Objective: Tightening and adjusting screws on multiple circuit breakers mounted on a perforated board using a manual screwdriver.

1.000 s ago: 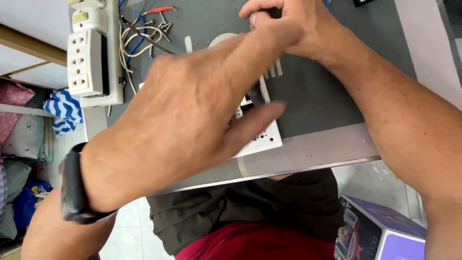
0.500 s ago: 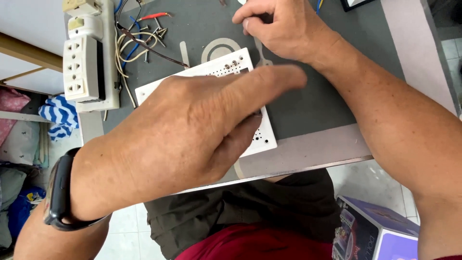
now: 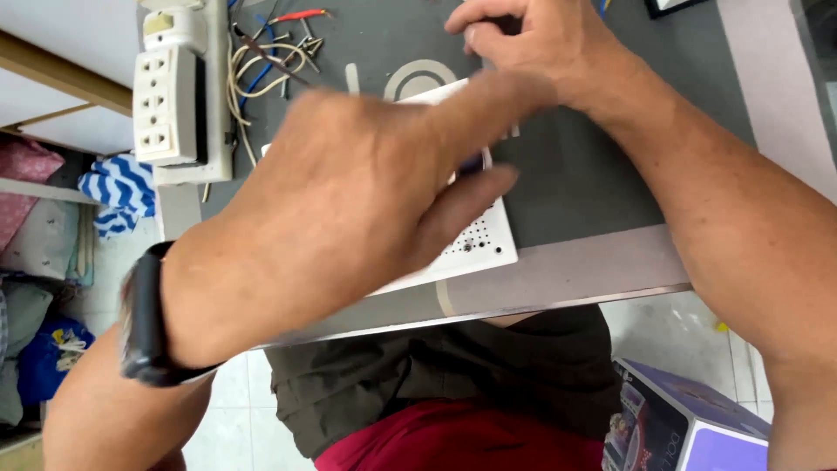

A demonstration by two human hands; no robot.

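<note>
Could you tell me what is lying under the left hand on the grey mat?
A white perforated board lies under the left hand, its near corner showing. The hand covers most of it, so whatever sits on the board's middle cannot be seen.

Left hand forward, fingers extended; right hand curled.

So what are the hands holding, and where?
The left hand lies over the white perforated board, covering most of it. Whether the right hand pinches anything cannot be told.
</note>
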